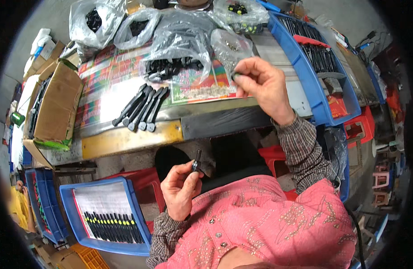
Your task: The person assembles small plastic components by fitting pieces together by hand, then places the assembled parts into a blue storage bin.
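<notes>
Pinched between the thumb and fingers of the left hand (pixel 180 190) is one slim part (pixel 197 161), held upright before the body, short of the table edge; the right hand (pixel 265 87), ahead and to its right, closes thumb and forefinger on one tiny dark piece (pixel 234 76). Largest of all, the table (pixel 206 122) stretches beyond the left hand and beneath the right, its patterned covering partly buried under goods. One blue tray (pixel 297 67) slants away to the right of the right hand, packed with black rods too crowded to count; a second blue tray (pixel 137 210) sits low, left of the left hand, with a row of roughly a dozen black rods banded in yellow-green. One brown carton (pixel 63 98) stands far left of both hands, its dark contents mostly hidden by its side. Past the hands, at least five clear plastic bags (pixel 184 33) line the far side, their small dark contents blurred by the film and the topmost cut off. Between the carton and the right hand lie five black handles (pixel 141 107), fanned out with rounded ends nearest the body. Smallest come the held things: the slim part is dark and glossy, a narrow stem above a thicker, shinier collar, its lower end covered by fingers; the tiny dark piece is nearly all hidden, its shape unclear.
</notes>
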A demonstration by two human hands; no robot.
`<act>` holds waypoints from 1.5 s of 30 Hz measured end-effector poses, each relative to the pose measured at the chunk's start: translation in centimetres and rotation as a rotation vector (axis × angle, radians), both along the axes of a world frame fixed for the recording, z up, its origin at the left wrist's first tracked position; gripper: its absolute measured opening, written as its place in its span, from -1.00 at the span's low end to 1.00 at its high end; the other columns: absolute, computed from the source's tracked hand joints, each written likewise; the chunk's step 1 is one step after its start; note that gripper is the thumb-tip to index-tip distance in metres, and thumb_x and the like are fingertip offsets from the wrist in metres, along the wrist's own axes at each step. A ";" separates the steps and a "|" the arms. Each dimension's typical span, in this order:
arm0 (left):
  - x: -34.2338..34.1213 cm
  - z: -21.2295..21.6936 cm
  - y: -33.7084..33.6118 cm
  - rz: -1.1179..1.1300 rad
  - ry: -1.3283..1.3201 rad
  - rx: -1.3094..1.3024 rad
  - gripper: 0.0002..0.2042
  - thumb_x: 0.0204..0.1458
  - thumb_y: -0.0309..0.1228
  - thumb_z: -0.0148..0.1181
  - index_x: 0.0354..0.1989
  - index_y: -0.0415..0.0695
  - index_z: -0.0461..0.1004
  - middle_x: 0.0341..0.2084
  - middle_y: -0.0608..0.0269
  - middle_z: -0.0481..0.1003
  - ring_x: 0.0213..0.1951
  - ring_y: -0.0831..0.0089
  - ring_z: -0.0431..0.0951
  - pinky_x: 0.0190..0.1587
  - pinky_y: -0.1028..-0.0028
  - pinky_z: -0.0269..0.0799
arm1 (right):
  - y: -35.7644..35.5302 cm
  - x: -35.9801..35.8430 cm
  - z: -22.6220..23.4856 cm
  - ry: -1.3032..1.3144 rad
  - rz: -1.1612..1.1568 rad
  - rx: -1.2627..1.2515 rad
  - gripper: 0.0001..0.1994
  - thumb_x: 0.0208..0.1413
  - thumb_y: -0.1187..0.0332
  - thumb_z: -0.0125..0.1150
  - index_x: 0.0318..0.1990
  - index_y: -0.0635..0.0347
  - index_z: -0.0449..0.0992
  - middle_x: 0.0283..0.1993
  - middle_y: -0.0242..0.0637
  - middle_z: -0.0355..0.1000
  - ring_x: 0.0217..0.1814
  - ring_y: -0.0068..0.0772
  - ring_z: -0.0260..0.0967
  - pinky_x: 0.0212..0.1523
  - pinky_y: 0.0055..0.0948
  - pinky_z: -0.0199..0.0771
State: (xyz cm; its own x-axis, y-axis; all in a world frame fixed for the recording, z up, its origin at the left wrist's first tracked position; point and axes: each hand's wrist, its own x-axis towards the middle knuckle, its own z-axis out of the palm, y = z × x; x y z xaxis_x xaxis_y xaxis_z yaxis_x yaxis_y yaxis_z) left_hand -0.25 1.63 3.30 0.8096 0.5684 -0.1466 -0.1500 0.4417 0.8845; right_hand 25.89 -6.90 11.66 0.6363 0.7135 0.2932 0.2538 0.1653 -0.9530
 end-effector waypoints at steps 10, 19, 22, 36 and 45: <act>-0.1 -0.1 -0.6 -0.021 -0.027 -0.032 -0.84 0.09 -0.55 0.08 -0.14 -0.23 0.41 -0.45 0.16 0.50 -0.69 0.63 0.30 -0.70 0.67 0.11 | -2.8 -5.5 -3.2 0.194 0.094 -0.175 -0.81 0.05 0.58 0.15 -0.14 0.32 0.45 -0.35 -0.40 0.42 -0.44 -0.71 0.37 -0.45 -0.69 0.44; -0.3 0.2 -0.9 -0.028 -0.002 -0.063 -0.83 0.09 -0.55 0.09 -0.13 -0.23 0.41 -0.45 0.16 0.50 -0.68 0.62 0.31 -0.69 0.67 0.13 | -3.5 -7.2 -4.2 0.104 0.136 -0.179 -0.76 0.00 0.63 0.19 -0.13 0.33 0.47 -0.31 -0.35 0.42 -0.39 -0.63 0.42 -0.40 -0.69 0.44; -0.3 0.2 -1.0 -0.022 -0.025 -0.080 -0.83 0.09 -0.55 0.09 -0.13 -0.23 0.40 -0.45 0.15 0.50 -0.68 0.62 0.30 -0.69 0.67 0.12 | -3.6 -7.9 -4.7 0.074 0.143 -0.181 -0.77 -0.01 0.63 0.20 -0.14 0.35 0.48 -0.30 -0.33 0.41 -0.38 -0.61 0.42 -0.38 -0.69 0.45; -0.3 -0.7 -1.0 0.001 -0.065 -0.166 -0.82 0.11 -0.53 0.07 -0.11 -0.19 0.39 -0.34 0.08 0.53 -0.64 0.62 0.36 -0.69 0.71 0.13 | -2.9 -10.3 -7.0 -0.165 0.171 -0.132 -0.87 -0.05 0.60 0.23 -0.28 0.32 0.52 -0.38 -0.29 0.41 -0.49 -0.60 0.36 -0.48 -0.62 0.38; 0.1 -1.2 -1.2 0.047 -0.083 -0.205 -0.81 0.12 -0.54 0.06 -0.09 -0.20 0.38 -0.34 0.21 0.50 -0.58 0.58 0.45 -0.70 0.71 0.16 | -1.9 -12.3 -8.5 -0.714 0.040 -0.124 -0.78 -0.13 0.59 0.27 -0.24 0.34 0.52 -0.31 -0.11 0.44 -0.39 -0.25 0.47 -0.42 -0.44 0.48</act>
